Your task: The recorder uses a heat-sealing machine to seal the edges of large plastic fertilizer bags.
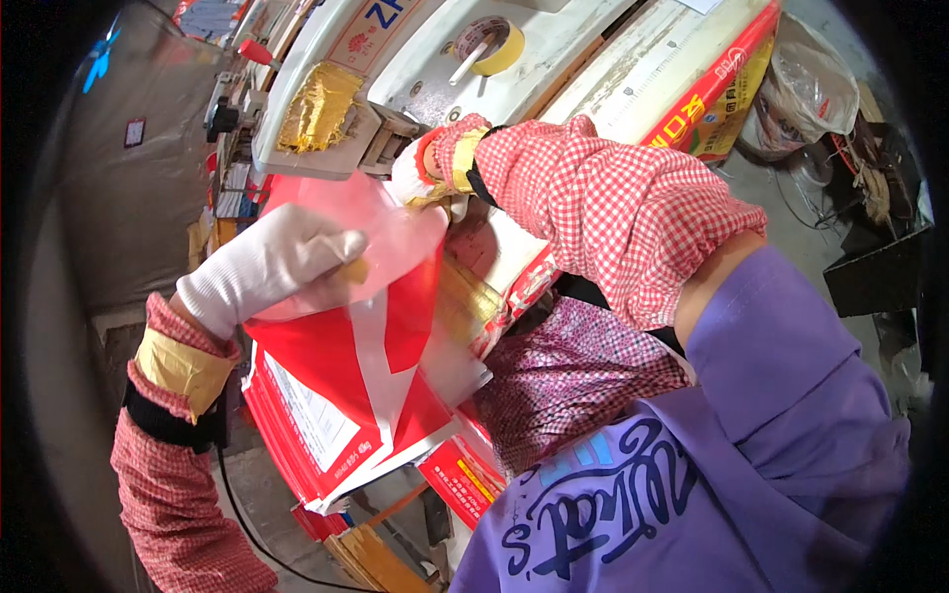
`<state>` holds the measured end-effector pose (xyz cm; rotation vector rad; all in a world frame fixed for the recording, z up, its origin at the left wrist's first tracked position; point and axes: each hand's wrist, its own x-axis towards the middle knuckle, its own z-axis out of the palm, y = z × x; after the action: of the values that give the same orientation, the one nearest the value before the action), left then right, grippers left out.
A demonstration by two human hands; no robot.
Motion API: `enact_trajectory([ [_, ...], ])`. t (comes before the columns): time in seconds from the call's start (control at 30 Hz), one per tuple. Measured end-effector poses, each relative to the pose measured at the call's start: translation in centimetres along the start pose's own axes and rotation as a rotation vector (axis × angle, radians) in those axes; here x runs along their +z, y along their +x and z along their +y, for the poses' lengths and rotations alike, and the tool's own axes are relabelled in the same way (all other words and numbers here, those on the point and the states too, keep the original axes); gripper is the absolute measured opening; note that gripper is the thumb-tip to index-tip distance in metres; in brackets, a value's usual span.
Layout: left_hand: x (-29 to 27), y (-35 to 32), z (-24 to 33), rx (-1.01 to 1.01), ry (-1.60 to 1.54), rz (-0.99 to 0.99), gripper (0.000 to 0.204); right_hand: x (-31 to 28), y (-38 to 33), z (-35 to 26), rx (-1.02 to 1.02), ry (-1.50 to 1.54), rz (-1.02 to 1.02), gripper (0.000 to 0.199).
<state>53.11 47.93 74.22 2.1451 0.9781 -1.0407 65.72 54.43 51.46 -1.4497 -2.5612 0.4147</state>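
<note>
My left hand (pixel 282 255), in a white knitted glove, is closed at the fingertips on a thin red-and-white plastic bag (pixel 395 316). The upper part of the bag is pale, see-through and smeared by motion. My right hand (pixel 420 176), also gloved in white, is by the head of a white sewing machine (pixel 341 59), close to the bag's upper edge. A checked sleeve and the wrist hide much of it, so its grip does not show. Under the raised bag lies a stack of similar red-and-white bags (pixel 297 425).
A roll of yellow tape (pixel 499 51) with a white stick in it rests on the machine bed. Gold cloth (pixel 318 107) is fixed on the machine head. A clear plastic sack (pixel 806 89) stands at the far right, with a black box (pixel 880 267) nearer. A cable (pixel 229 484) hangs at the lower left.
</note>
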Motion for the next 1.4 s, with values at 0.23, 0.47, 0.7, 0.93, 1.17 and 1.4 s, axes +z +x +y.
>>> enact_trajectory([
  [0.23, 8.4, -5.6, 3.8, 0.031, 0.982, -0.057, 0.017, 4.1, 5.7, -0.3, 0.177, -0.124, -0.005, 0.023],
  [0.47, 14.9, -1.1, 9.4, 0.407, 1.075, -0.118, 0.013, 3.8, -1.8, -3.9, -0.090, -0.022, 0.127, 0.027],
  [0.7, 14.8, -0.8, 10.2, 0.396, 1.037, -0.187, 0.016, 1.6, -6.3, -9.7, 0.120, -0.089, 0.296, 0.052],
  [0.93, 8.7, -5.4, 11.6, -0.057, 1.188, -0.270, 0.016, 7.0, -4.6, -10.2, 0.335, 0.044, 0.403, 0.042],
  [1.17, 13.7, -2.7, 12.1, 0.225, 0.969, -0.496, 0.011, 11.0, 3.2, -8.4, 0.262, -0.264, 0.726, 0.014],
  [1.4, 8.7, 2.8, 7.5, 0.675, 0.837, -0.224, 0.020, 10.6, 4.3, -7.6, 0.042, -0.246, 0.707, 0.024],
])
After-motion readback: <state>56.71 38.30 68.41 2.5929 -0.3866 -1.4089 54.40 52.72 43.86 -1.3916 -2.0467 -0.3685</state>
